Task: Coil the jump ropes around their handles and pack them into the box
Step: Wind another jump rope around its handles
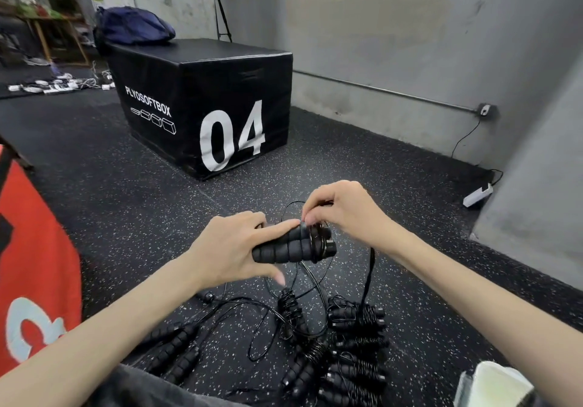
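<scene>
My left hand (235, 245) grips a pair of black ribbed jump-rope handles (293, 245) held side by side above the floor. My right hand (340, 209) pinches the thin black rope (291, 206) at the handles' end, where a few turns are wound. The loose rest of the rope (318, 283) hangs down in loops toward the floor. Below lie several coiled jump ropes (356, 337) bunched together at the right, and uncoiled handles (176, 346) with tangled cord at the left. No packing box is clearly visible.
A black plyo box marked 04 (233, 107) stands ahead with a blue bag (132, 26) on it. A red soft box (31, 249) is at the left edge. A grey pillar (536, 186) and power strip (478, 195) sit right; a white object (495, 384) at bottom right.
</scene>
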